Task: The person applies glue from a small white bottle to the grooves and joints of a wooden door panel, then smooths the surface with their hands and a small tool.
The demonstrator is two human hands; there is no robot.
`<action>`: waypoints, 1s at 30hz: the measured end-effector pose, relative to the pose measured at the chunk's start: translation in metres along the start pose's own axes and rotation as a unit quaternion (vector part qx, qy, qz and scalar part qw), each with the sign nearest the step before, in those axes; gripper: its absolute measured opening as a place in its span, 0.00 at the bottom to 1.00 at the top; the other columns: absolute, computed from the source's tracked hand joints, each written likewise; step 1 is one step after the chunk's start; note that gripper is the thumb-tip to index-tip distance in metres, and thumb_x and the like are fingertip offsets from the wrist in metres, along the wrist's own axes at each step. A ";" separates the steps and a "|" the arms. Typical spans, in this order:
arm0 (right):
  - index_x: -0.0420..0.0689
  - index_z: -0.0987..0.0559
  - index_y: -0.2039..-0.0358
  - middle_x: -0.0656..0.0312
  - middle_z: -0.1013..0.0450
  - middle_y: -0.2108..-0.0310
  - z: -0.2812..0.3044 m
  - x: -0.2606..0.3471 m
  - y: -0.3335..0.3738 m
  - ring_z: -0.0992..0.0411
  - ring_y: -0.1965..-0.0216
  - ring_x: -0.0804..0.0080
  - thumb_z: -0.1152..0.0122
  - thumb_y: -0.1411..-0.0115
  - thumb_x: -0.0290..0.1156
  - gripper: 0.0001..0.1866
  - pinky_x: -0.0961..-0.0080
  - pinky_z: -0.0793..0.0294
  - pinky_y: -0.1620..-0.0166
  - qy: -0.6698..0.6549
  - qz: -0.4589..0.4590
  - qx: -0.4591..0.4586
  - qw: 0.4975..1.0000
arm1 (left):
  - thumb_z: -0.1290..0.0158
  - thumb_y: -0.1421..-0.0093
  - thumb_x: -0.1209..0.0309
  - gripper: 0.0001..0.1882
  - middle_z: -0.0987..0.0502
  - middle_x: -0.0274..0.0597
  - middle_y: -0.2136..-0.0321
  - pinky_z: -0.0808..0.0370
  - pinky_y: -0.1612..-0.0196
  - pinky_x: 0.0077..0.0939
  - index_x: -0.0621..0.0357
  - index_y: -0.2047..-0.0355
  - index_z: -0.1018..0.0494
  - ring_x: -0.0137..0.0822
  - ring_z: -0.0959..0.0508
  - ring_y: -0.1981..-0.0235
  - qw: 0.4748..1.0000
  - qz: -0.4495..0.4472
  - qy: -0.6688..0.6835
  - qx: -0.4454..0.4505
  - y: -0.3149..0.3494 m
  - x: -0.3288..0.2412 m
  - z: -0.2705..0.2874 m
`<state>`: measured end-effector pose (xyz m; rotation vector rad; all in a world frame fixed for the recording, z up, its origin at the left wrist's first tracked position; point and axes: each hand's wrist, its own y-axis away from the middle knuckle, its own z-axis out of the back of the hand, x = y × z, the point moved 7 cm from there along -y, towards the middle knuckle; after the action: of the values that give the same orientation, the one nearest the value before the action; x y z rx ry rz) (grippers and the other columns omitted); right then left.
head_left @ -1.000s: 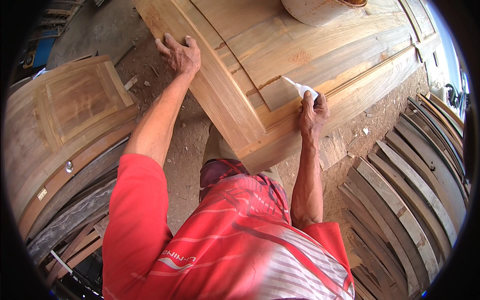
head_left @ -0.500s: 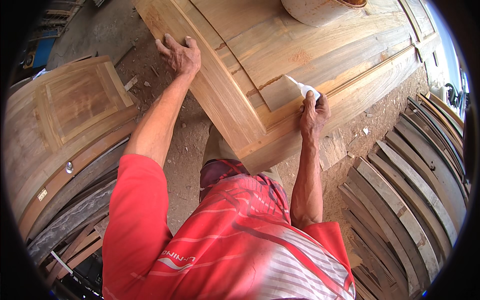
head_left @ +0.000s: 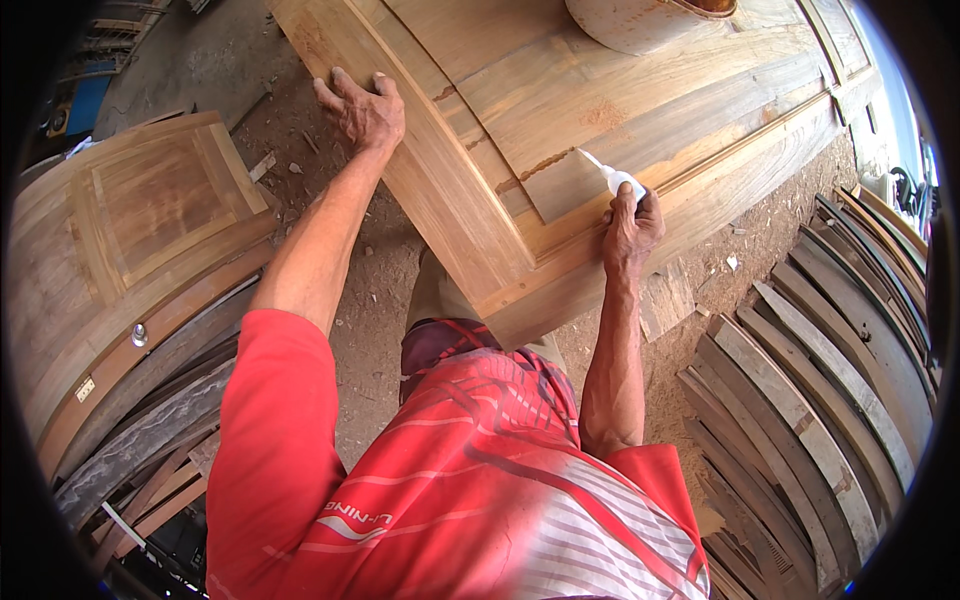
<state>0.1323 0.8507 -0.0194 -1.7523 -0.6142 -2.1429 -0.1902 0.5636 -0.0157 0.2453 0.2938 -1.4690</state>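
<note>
A panelled wooden door point(head_left: 440, 185) lies flat in front of me, its near corner pointing toward my waist. My left hand point(head_left: 366, 115) rests on its left edge rail with the fingers spread, holding nothing. In my right hand point(head_left: 632, 228) is a small white glue bottle point(head_left: 624, 183), gripped between thumb and fingers. Its thin pointed nozzle reaches left and touches or hovers just over the panel; I cannot tell which. A wet brown line point(head_left: 550, 161) runs along a seam from the nozzle tip toward the panel's edge. Brown dust point(head_left: 604, 116) lies on the panel beyond.
A stained white bucket point(head_left: 630, 28) stands on the door's far part. Another panelled door point(head_left: 150, 215) lies at the left over stacked boards. Curved-looking planks point(head_left: 800, 400) are piled at the right. Wood chips and sawdust litter the dirt floor point(head_left: 375, 290).
The glue bottle's tip has moved slightly right and away along the seam, and the brown line is a little longer. My left hand stays on the rail.
</note>
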 end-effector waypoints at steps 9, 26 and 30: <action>0.37 0.21 0.58 0.66 0.28 0.75 0.000 0.001 0.002 0.32 0.77 0.83 0.36 0.30 0.39 0.15 0.83 0.30 0.74 -0.014 -0.012 -0.006 1.000 | 0.55 0.33 0.49 0.41 0.56 0.65 0.28 0.27 0.40 0.56 0.62 0.28 0.50 0.64 0.39 0.34 1.000 0.000 0.002 -0.009 0.000 0.000 0.000; 0.38 0.20 0.58 0.68 0.30 0.77 -0.064 0.015 0.018 0.35 0.79 0.84 0.36 0.31 0.40 0.16 0.83 0.32 0.75 -0.034 -0.043 0.069 0.996 | 0.49 0.36 0.51 0.42 0.57 0.64 0.28 0.35 0.36 0.59 0.61 0.29 0.47 0.71 0.41 0.35 0.996 0.022 0.087 -0.020 -0.001 0.006 -0.008; 0.38 0.21 0.60 0.71 0.31 0.80 -0.087 0.018 0.023 0.36 0.81 0.87 0.37 0.30 0.37 0.13 0.85 0.37 0.79 -0.059 -0.050 0.087 0.993 | 0.50 0.36 0.49 0.42 0.56 0.61 0.27 0.32 0.38 0.58 0.59 0.29 0.48 0.69 0.38 0.35 0.997 0.023 0.072 -0.030 -0.001 0.007 -0.006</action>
<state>0.0666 0.7876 -0.0132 -1.7949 -0.9090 -1.9919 -0.1905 0.5593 -0.0238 0.3090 0.4444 -1.3968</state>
